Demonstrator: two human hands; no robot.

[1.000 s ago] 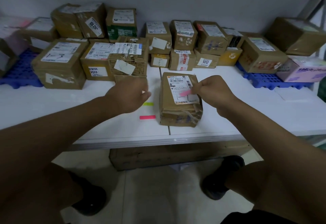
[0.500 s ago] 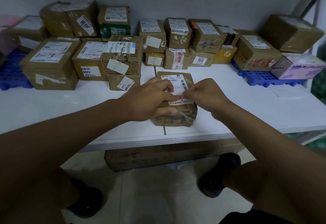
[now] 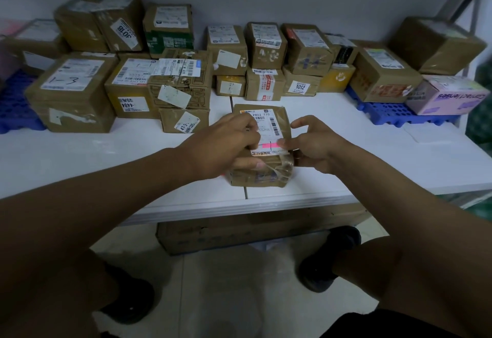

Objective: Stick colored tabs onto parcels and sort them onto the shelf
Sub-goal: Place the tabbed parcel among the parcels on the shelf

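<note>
Brown parcel [image 3: 262, 148] between both hands, label reading "P802 T70", pink tab [image 3: 271, 145] stuck across it. Left hand [image 3: 226, 146] gripping parcel's left side; right hand [image 3: 312, 146] relaxed, thumb touching tab's end. Beyond: boxes marked "3012" [image 3: 300, 86], "1-3" [image 3: 70, 90].

We see a dim, bluish, underexposed frame. The white table [image 3: 372, 167] is brightest; the forearms read dark. Wide-angle distortion bows the edges, and the corner parcels look soft. Tape on the central parcel [image 3: 269, 178] glints faintly.

pink tab [image 3: 271, 145], brown parcel [image 3: 262, 175], blue pallet [image 3: 394, 114]
</note>
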